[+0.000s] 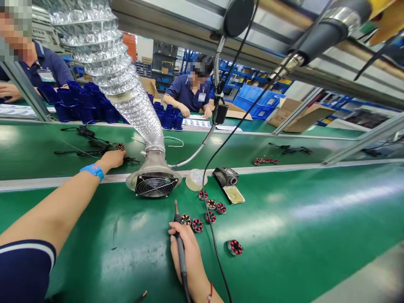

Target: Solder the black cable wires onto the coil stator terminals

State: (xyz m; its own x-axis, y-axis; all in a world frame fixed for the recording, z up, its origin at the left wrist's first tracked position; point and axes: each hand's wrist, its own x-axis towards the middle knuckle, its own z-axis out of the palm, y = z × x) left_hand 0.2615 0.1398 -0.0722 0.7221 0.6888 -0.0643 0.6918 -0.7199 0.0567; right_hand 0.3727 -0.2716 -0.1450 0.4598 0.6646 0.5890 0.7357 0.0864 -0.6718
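Left hand out at a wired stator on the far belt, right hand holding a soldering iron by the fan.

Left hand is stretched across to the conveyor belt, fingertips at a wound stator with black leads; can't tell if they pinch it. Right hand is wrapped tight round the soldering iron, tip lifted off the mat and aimed at the extractor fan, probably to keep the hot tip clear and the fumes drawn off. Loose stators lie just beside the iron, handy: small, round, red and copper windings.
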